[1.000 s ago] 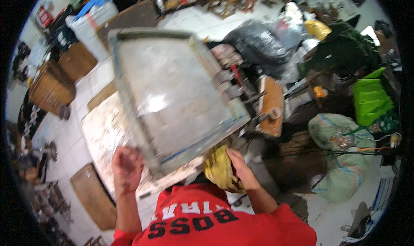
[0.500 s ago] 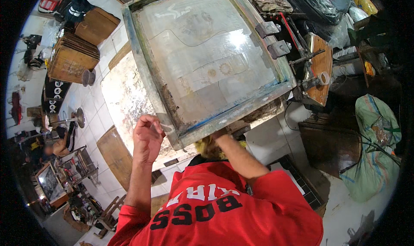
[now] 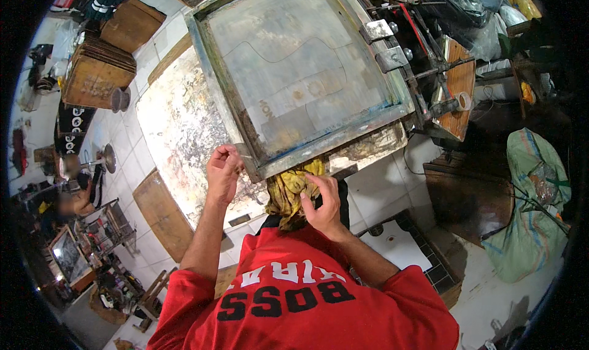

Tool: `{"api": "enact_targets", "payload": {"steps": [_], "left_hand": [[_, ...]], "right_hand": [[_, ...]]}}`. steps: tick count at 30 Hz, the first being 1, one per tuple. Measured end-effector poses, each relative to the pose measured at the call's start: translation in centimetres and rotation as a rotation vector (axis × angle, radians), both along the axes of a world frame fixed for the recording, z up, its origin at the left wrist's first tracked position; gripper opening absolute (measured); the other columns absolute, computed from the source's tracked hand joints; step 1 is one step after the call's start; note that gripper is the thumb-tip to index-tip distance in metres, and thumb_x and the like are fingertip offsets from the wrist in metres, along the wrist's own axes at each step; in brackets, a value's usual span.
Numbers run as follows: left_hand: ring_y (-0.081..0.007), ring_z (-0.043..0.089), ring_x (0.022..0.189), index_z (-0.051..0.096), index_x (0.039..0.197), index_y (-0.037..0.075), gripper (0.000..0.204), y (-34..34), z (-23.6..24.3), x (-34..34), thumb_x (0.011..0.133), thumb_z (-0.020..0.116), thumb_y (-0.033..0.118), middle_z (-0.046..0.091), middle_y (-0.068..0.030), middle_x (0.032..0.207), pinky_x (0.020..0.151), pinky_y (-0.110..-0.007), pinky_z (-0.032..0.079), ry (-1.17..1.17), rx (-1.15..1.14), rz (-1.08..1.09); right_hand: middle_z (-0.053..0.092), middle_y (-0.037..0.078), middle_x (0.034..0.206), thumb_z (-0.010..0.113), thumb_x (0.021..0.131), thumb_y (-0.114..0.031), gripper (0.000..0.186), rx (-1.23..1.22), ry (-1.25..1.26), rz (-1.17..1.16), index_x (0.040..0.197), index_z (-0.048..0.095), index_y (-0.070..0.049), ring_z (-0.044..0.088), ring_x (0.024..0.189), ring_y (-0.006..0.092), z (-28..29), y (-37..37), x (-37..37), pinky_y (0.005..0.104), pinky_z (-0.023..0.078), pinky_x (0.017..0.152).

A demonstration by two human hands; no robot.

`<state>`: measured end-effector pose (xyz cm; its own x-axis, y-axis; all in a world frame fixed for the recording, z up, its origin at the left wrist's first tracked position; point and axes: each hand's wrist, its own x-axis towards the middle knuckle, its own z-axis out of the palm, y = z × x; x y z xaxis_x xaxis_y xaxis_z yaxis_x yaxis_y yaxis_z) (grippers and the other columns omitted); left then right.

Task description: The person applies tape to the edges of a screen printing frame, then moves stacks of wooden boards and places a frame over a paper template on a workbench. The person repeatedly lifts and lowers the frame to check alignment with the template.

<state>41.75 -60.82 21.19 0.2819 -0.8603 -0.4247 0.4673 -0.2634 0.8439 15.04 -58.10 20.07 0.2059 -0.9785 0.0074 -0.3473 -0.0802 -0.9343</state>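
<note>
A large screen-printing frame (image 3: 224, 98) with pale mesh (image 3: 276, 61) is tilted up over a stained, light-coloured board (image 3: 178, 129). At the frame's near left corner, the curled fingers of my left hand (image 3: 224, 172) close on its edge. A crumpled, stained yellow cloth (image 3: 285, 193) hangs at my waist, just below the frame's near edge. My right hand (image 3: 325, 204) is beside this cloth, thumb and fingers apart, and grips nothing that I can see. Metal clamps (image 3: 392, 59) hold the frame's right side.
Brown boards (image 3: 101, 83) are stacked at the far left, and another board (image 3: 162, 215) lies nearer. A clamp stand with a wooden piece (image 3: 457, 92) is on the right. A green sack (image 3: 527, 209) stands beyond. Another person (image 3: 76, 203) is at far left.
The screen frame has sunk lower over the board, my left hand moving with it. My right hand has come out from under the frame's near edge, and more of the yellow cloth shows.
</note>
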Motion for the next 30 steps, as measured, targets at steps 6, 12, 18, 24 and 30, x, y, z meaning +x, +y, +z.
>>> {"api": "enact_targets", "payload": {"steps": [6, 12, 18, 24, 30], "left_hand": [[-0.0154, 0.056, 0.077, 0.063, 0.098, 0.005, 0.04, -1.3, 6.2, -5.0, 0.073, 0.092, 0.017, 0.061, -0.0036, 0.086, 0.07, -0.031, 0.047, -1.215, -0.08, -0.179], [-0.0206, 0.056, 0.08, 0.063, 0.093, 0.006, 0.044, -5.3, 7.2, -8.7, 0.066, 0.094, 0.021, 0.062, -0.0046, 0.084, 0.074, -0.035, 0.045, -1.416, -0.235, -0.212], [-0.0229, 0.06, 0.089, 0.063, 0.095, 0.002, 0.036, -7.8, 4.9, -9.0, 0.075, 0.089, 0.017, 0.066, -0.0074, 0.092, 0.084, -0.035, 0.048, -1.246, -0.217, -0.194], [-0.0168, 0.062, 0.095, 0.07, 0.098, 0.001, 0.011, -14.0, 1.2, -7.0, 0.09, 0.072, 0.009, 0.069, -0.0075, 0.098, 0.086, -0.031, 0.048, -0.883, -0.183, -0.114], [-0.0236, 0.058, 0.115, 0.07, 0.117, 0.006, 0.031, -20.7, -1.7, -3.6, 0.09, 0.075, 0.02, 0.061, -0.0173, 0.127, 0.095, -0.037, 0.047, -0.723, -0.026, -0.476]], "right_hand": [[0.044, 0.022, 0.14, 0.079, 0.084, -0.025, 0.074, 0.078, -0.212, 0.15, 0.143, 0.044, 0.0, 0.053, 0.122, 0.0323, 4.7, -5.0, 0.7, 0.0415, 0.045, 0.103], [0.068, 0.017, 0.117, 0.082, 0.083, -0.02, 0.064, 0.457, -0.479, 0.132, 0.138, 0.053, -0.003, 0.067, 0.106, 0.0212, 3.1, -9.9, -0.4, 0.0339, 0.054, 0.087], [0.073, 0.007, 0.096, 0.075, 0.088, -0.007, 0.012, 0.397, -0.368, 0.112, 0.099, 0.074, -0.003, 0.068, 0.077, 0.0099, 0.8, -13.3, -2.6, 0.0247, 0.052, 0.06], [0.073, 0.004, 0.088, 0.076, 0.086, -0.008, 0.007, 0.241, -0.16, 0.012, 0.092, 0.075, -0.005, 0.063, 0.071, 0.0118, -0.8, -18.1, -0.7, 0.026, 0.046, 0.059], [0.074, 0.003, 0.08, 0.078, 0.085, -0.009, 0.009, 0.228, -0.066, -0.079, 0.092, 0.074, -0.005, 0.056, 0.065, 0.0061, -2.0, -20.6, 0.9, 0.0232, 0.04, 0.056]]}}
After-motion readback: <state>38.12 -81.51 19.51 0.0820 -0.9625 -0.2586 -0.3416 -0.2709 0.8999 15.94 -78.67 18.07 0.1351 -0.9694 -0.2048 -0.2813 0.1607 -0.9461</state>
